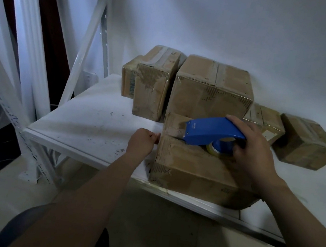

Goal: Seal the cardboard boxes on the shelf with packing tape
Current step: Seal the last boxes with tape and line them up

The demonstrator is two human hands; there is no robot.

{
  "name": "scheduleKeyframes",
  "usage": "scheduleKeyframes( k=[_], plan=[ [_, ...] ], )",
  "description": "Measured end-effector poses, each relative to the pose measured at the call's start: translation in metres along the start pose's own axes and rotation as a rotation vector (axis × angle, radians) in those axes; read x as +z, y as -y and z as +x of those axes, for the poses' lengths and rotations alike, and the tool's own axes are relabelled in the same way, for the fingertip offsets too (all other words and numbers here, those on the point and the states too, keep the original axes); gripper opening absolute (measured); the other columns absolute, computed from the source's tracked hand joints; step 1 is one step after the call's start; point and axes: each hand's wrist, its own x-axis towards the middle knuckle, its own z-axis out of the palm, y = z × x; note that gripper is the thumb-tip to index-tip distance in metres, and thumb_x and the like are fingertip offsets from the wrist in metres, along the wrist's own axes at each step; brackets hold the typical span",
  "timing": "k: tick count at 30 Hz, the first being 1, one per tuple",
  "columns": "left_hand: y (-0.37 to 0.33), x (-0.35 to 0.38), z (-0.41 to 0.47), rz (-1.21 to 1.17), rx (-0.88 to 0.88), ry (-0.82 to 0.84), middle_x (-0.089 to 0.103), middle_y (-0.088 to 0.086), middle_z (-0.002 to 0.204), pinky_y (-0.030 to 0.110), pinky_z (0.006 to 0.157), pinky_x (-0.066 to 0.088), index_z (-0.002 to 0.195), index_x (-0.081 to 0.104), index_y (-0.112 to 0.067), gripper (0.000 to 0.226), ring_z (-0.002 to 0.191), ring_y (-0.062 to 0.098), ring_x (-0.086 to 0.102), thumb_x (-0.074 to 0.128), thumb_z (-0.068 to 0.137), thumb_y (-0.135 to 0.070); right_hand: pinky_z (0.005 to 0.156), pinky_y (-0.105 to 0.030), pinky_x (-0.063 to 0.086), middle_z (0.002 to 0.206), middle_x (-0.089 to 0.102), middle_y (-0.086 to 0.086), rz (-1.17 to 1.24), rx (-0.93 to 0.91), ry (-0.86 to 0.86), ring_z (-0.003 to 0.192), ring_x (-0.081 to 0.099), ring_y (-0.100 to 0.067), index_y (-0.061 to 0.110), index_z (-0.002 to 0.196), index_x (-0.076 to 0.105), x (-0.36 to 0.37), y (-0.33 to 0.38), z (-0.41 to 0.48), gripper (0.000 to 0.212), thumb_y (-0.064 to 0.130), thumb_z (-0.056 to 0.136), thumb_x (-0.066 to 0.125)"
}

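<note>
A blue plastic tape dispenser (213, 132) is clamped in right hand (252, 148) fingers on the near brown cardboard box (193, 169); left hand (142, 141) fingers are curled.

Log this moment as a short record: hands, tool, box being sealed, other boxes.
right hand: grips blue tape dispenser
blue tape dispenser: on top of front box, nose toward its left edge
left hand: fingers curled at front box's top left edge; grip unclear
front box: at front edge of shelf
other boxes: five, behind and to the right
</note>
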Motion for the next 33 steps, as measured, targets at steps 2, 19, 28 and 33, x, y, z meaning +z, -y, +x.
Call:
scheduleKeyframes(
  k=[2, 19, 28, 33],
  plan=[
    [-0.004, 0.004, -0.003, 0.076, 0.0, -0.008, 0.057, 0.001, 0.063, 0.032, 0.07, 0.043, 0.061, 0.059, -0.02, 0.046, 0.072, 0.025, 0.057, 0.05, 0.103, -0.035, 0.08, -0.029, 0.042, 0.132, 0.049, 0.001, -0.004, 0.002, -0.004, 0.109, 0.05, -0.02, 0.043, 0.146, 0.04, -0.001, 0.001, -0.001, 0.083, -0.006, 0.083, 0.06],
    [-0.04, -0.007, -0.045, 0.339, 0.425, 0.288, 0.006, 0.002, 0.167, 0.047, 0.123, 0.015, 0.16, 0.008, -0.015, 0.069, 0.153, 0.016, 0.004, 0.032, 0.105, -0.05, 0.094, -0.035, 0.045, 0.129, 0.051, -0.005, 0.078, -0.126, 0.103, 0.112, 0.05, -0.021, 0.041, 0.151, 0.032, -0.009, -0.018, 0.004, 0.083, -0.003, 0.087, 0.061],
    [-0.053, 0.002, -0.052, 0.854, 0.259, 0.32, -0.018, -0.002, 0.166, 0.055, 0.123, 0.003, 0.159, -0.006, -0.018, 0.1, 0.152, 0.012, -0.015, 0.0, 0.082, -0.081, 0.099, -0.023, 0.039, 0.129, 0.053, 0.0, 0.24, -0.157, 0.051, 0.113, 0.05, -0.013, 0.038, 0.146, 0.044, -0.005, -0.026, 0.008, 0.08, -0.008, 0.083, 0.064],
    [-0.053, 0.005, -0.052, 0.932, 0.264, 0.287, -0.017, -0.003, 0.166, 0.056, 0.122, 0.009, 0.159, -0.006, -0.02, 0.091, 0.153, 0.014, -0.01, 0.002, 0.089, -0.076, 0.084, -0.03, 0.044, 0.116, 0.051, 0.003, 0.126, -0.219, 0.1, 0.103, 0.05, -0.015, 0.04, 0.146, 0.046, -0.014, -0.029, 0.019, 0.076, 0.001, 0.083, 0.065]
  ],
)
